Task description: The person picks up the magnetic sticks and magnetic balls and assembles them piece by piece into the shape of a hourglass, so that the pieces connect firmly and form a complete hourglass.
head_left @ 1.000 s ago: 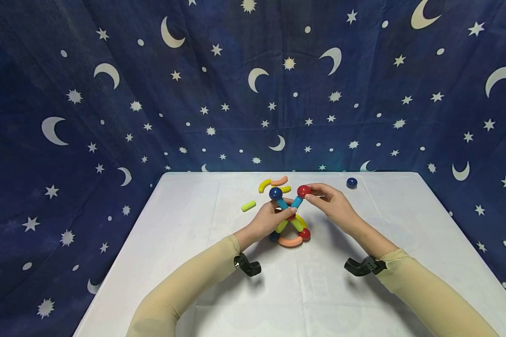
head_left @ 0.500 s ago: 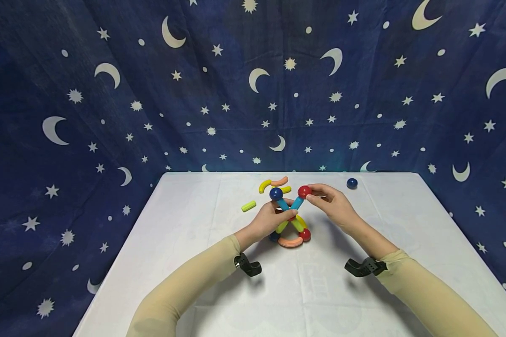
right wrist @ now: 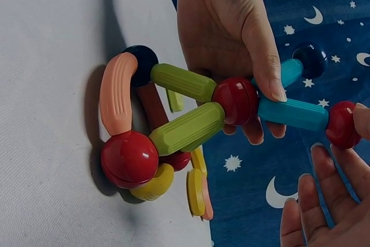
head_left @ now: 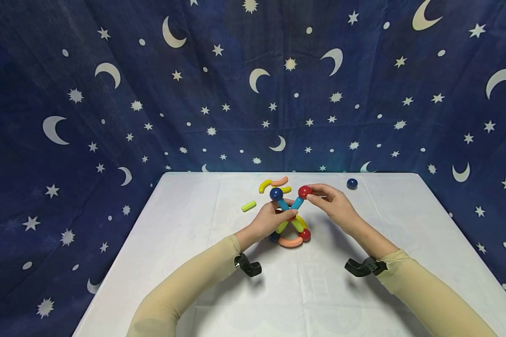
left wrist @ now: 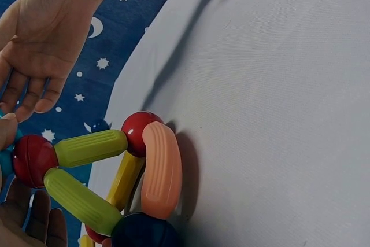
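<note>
A build of magnetic sticks and balls stands on the white table. At its base are a curved orange stick [head_left: 290,242], a lower red ball [right wrist: 130,159] and a navy ball. Green sticks [right wrist: 188,128] rise to a middle red ball [right wrist: 236,101], from which two light blue sticks [right wrist: 293,113] fork upward. My left hand [head_left: 264,220] grips the build around this middle joint, thumb across the front. One fork ends in a navy ball [head_left: 276,194]; the other ends in an upper red ball [head_left: 304,191], which my right hand [head_left: 336,206] pinches between thumb and fingers.
Behind the build lie yellow curved sticks [head_left: 264,186] and an orange curved stick [head_left: 279,181]. A short green stick [head_left: 249,206] is to their left. Toward the back right sits a loose navy ball [head_left: 352,183]. A star-and-moon curtain [head_left: 236,117] hangs around the table [head_left: 185,210].
</note>
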A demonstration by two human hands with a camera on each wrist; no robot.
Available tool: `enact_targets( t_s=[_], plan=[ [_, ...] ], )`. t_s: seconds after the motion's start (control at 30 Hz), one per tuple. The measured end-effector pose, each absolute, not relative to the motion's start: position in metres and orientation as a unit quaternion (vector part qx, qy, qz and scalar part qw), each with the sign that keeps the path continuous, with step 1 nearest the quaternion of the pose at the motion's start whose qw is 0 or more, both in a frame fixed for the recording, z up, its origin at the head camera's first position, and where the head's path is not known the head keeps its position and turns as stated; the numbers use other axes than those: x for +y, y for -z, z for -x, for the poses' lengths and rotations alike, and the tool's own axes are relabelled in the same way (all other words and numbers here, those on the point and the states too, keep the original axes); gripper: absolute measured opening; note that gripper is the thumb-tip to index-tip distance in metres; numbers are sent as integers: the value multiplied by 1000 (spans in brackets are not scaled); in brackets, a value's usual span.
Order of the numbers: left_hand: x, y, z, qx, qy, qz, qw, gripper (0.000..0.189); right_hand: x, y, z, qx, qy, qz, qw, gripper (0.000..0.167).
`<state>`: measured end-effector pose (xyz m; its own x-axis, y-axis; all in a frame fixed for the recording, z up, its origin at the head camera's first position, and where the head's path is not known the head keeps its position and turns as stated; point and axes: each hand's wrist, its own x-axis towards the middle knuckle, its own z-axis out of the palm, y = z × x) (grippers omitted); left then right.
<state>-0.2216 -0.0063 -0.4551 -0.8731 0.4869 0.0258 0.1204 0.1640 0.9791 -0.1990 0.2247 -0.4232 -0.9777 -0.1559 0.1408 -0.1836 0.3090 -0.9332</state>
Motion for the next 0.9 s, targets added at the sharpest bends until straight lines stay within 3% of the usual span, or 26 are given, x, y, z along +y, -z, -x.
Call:
enact_targets(
  t_s=[0.9],
  plan=[
    [-5, 458, 221, 745, -618, -208, 142, 27, 227, 420, 200, -800, -588, -119, 12, 46]
  ],
)
